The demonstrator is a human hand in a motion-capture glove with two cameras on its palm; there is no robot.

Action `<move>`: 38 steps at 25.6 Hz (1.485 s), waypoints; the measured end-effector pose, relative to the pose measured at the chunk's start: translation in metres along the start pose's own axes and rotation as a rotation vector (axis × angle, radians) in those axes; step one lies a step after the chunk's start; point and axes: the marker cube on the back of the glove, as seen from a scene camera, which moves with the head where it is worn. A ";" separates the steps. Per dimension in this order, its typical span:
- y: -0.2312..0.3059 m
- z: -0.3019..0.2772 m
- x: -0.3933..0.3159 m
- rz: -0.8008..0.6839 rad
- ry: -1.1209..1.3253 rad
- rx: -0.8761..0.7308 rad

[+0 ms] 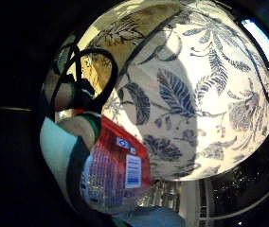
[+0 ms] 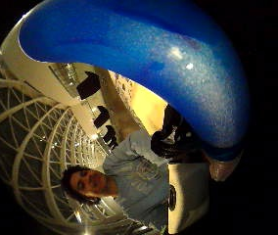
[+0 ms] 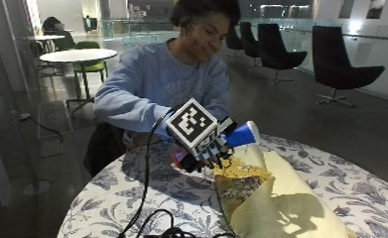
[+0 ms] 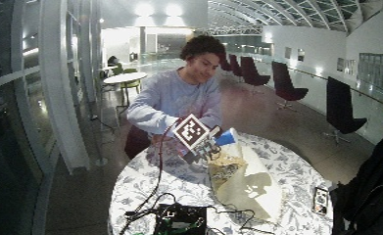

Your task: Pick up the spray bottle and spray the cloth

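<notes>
The round table (image 3: 352, 193) took up most of the space, covered in a white cloth printed with blue leaves and flowers. Across the middle of it lay the cloth (image 3: 279, 198), a pale yellow sheet stretched lengthways toward me, with one end bunched up into a darker, patterned heap close to the person's hands. A person in a light blue sweatshirt (image 3: 161, 84) sat at the far side, leaning in over the table.

The gloved right hand (image 3: 203, 146) was raised just above the bunched end of the cloth, and its fingers (image 3: 213, 151) were curled round the spray bottle (image 3: 241, 135), which lay tilted in the grip. The bottle's blue head pointed away from the sleeve, out over the cloth, and its body was mostly hidden behind the hand from where I stood (the camera on the palm showed a red label with a barcode on the clear body (image 1: 120, 170), pressed close against the hand). The blue head (image 2: 144, 63) sat right against the thumb side of the palm. Whether a finger rested on the trigger, I could not tell.
</notes>
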 end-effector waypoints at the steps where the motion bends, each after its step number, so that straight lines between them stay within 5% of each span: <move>1: 0.000 -0.001 -0.002 -0.015 -0.011 0.020; 5: 0.008 -0.007 -0.027 -0.183 -0.121 0.173; 10: 0.024 0.004 -0.098 -0.571 -0.369 0.371; 16: 0.014 0.081 -0.196 -0.912 -0.550 0.349; 25: -0.033 0.186 -0.228 -0.931 -0.507 0.259; 38: -0.039 0.227 -0.224 -0.931 -0.425 0.178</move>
